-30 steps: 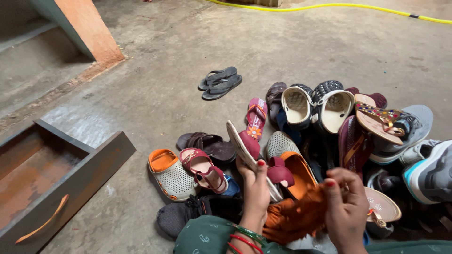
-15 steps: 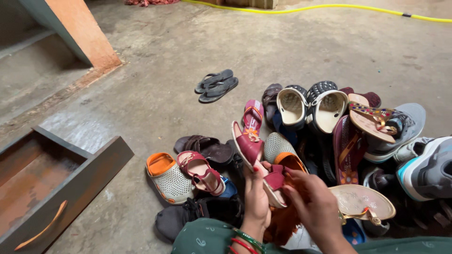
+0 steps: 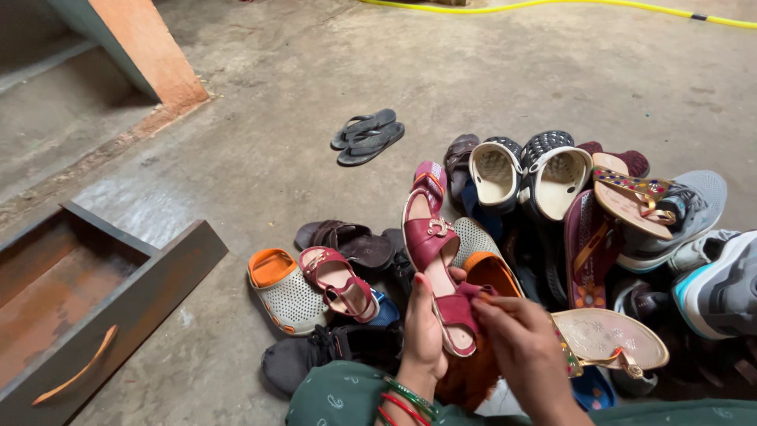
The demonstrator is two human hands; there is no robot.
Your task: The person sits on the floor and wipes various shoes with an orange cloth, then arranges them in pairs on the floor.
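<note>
My left hand (image 3: 423, 327) grips a maroon strapped sandal (image 3: 432, 243) by its heel end, with the footbed facing up and the toe pointing away. My right hand (image 3: 527, 355) touches the sandal's back strap with its fingertips. An orange cloth (image 3: 470, 377) lies under both hands, mostly hidden. A matching maroon sandal (image 3: 341, 285) rests on the floor to the left, beside a grey and orange clog (image 3: 285, 293). Green and red bangles circle my left wrist.
A heap of shoes fills the right side: white clogs (image 3: 527, 170), a beaded tan sandal (image 3: 635, 203), grey sneakers (image 3: 714, 284). A pair of dark flip-flops (image 3: 368, 136) lies apart on the concrete. A wooden drawer (image 3: 83, 304) sits at left; a yellow hose (image 3: 552, 6) runs at the top.
The maroon sandal has turned from edge-on to footbed up in my left hand. My right hand left the orange cloth and came onto the sandal's back strap.
</note>
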